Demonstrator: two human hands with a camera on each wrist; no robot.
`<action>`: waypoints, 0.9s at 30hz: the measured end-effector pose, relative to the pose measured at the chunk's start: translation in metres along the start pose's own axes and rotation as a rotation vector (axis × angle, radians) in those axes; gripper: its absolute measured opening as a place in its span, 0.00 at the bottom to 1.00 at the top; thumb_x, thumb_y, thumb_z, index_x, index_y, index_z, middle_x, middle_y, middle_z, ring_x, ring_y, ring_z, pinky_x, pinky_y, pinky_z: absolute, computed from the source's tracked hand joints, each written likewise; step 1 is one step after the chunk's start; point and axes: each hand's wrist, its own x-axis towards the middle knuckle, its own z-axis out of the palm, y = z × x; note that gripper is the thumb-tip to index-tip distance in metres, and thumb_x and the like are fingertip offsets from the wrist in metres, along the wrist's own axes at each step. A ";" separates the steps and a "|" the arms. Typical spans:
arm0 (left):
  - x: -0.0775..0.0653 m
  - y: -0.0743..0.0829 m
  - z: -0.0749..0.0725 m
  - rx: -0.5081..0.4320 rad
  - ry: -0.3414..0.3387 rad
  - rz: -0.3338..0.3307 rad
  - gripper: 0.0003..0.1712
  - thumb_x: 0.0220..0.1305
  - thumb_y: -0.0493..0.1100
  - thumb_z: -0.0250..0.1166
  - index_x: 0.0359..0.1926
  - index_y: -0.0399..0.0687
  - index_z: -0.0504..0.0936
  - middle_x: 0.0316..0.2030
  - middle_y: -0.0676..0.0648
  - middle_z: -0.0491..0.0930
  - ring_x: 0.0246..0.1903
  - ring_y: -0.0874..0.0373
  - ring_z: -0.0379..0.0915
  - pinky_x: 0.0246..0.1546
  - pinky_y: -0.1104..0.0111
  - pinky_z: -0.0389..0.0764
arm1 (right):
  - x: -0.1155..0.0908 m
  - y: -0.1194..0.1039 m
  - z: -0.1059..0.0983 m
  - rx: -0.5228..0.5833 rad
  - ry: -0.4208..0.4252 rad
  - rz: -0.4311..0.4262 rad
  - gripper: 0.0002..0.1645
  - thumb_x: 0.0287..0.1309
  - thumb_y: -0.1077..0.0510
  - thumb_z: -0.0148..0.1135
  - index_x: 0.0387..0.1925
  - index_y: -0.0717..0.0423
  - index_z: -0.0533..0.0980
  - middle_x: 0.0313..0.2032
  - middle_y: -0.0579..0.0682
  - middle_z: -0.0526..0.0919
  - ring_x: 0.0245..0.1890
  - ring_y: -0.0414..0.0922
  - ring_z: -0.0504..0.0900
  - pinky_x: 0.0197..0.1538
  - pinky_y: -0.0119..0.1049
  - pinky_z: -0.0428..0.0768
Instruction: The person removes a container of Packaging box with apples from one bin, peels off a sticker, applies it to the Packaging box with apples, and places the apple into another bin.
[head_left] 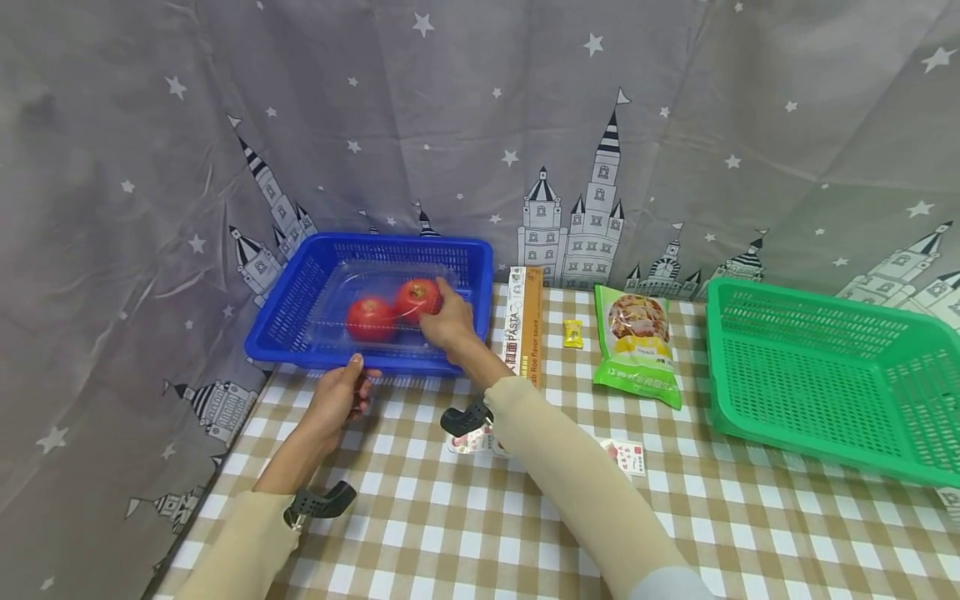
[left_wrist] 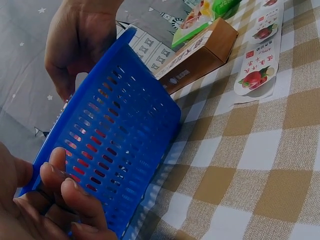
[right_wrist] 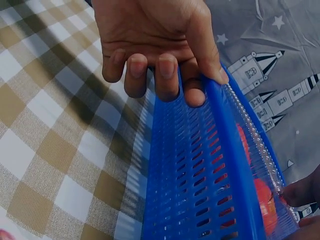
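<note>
Inside the blue basket at the left lies a clear plastic container with two red apples in it. My right hand reaches over the basket's front right and pinches the right edge of the container. At the near rim, my left hand grips the basket, thumb on top and index finger underneath. The left wrist view shows the left hand close up beside the slotted blue wall. In the right wrist view, only fingertips of the right hand show, at the container's rim.
Right of the basket stand a long pasta box, a small yellow packet and a green food bag. A green basket sits far right. Printed fruit labels lie on the checked tablecloth. A grey curtain hangs behind.
</note>
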 end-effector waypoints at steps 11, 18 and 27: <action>0.001 0.001 0.000 0.006 0.002 -0.019 0.25 0.77 0.58 0.44 0.33 0.52 0.81 0.19 0.55 0.67 0.16 0.65 0.65 0.17 0.73 0.63 | -0.006 -0.017 -0.014 0.091 -0.022 -0.010 0.47 0.55 0.72 0.63 0.74 0.47 0.60 0.66 0.60 0.68 0.34 0.50 0.78 0.21 0.31 0.74; 0.002 0.001 -0.001 -0.009 -0.002 -0.027 0.25 0.78 0.57 0.43 0.34 0.50 0.81 0.19 0.54 0.67 0.16 0.65 0.65 0.17 0.73 0.63 | -0.014 -0.026 -0.034 0.226 -0.080 0.003 0.47 0.58 0.72 0.62 0.75 0.47 0.58 0.26 0.52 0.79 0.12 0.38 0.64 0.17 0.31 0.73; 0.005 -0.005 -0.001 0.014 -0.003 -0.006 0.27 0.77 0.60 0.44 0.36 0.47 0.80 0.19 0.55 0.67 0.17 0.66 0.65 0.18 0.73 0.64 | -0.033 -0.033 -0.064 0.346 -0.187 0.029 0.47 0.61 0.73 0.59 0.76 0.42 0.55 0.17 0.48 0.66 0.12 0.41 0.68 0.20 0.34 0.77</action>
